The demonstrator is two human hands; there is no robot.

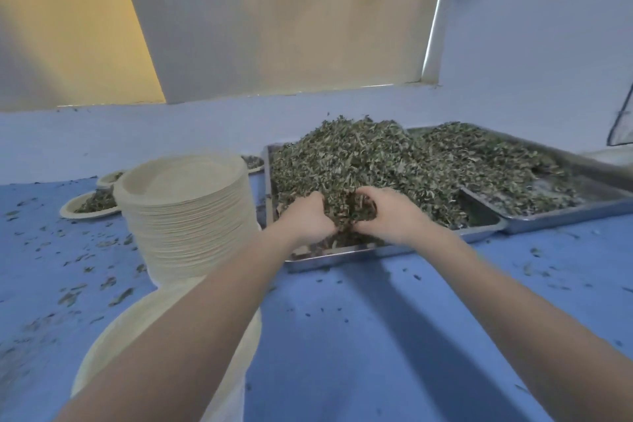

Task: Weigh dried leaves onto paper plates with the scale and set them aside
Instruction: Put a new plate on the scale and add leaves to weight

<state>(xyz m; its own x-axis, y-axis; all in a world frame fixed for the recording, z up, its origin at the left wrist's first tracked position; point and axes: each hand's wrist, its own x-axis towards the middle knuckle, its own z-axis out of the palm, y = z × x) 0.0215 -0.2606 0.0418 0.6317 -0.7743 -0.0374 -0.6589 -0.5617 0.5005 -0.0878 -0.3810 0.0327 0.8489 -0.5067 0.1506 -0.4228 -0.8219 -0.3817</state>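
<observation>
**Both hands scooping dried leaves from the near tray**

Landmark = stack of paper plates (185, 216), standing tall on the blue tabletop (342, 336).

Far left of the stack: loose leaf bits scattered over the tabletop. Just left of & behind the stack, a filled plate (89, 207) w/ a small heap of leaves; a second plate (110, 178) behind that one, partly hidden by the stack. Another plate edge (252, 163) shows behind the stack on its right side.

In front of the stack, touching its base: one single plate (113, 353), mostly covered by the left forearm. No scale can be made out.

Right of the stack: near metal tray (342, 259), piled high w/ dried leaves (359, 161). Left hand (306, 219) & right hand (390, 216) are both in the front of the pile, side by side. Left grip: fingers curled into the leaves, clamped on a clump. Right grip: same, fingers curled round leaves, the clump bunched between the 2 hands.

Further right of the stack, past the near tray: a second tray (565, 221), its corner overlapping the near tray, leaves spread thinner, bare metal showing at front. Far right edge: a clear plastic item, too cut off to tell.
</observation>
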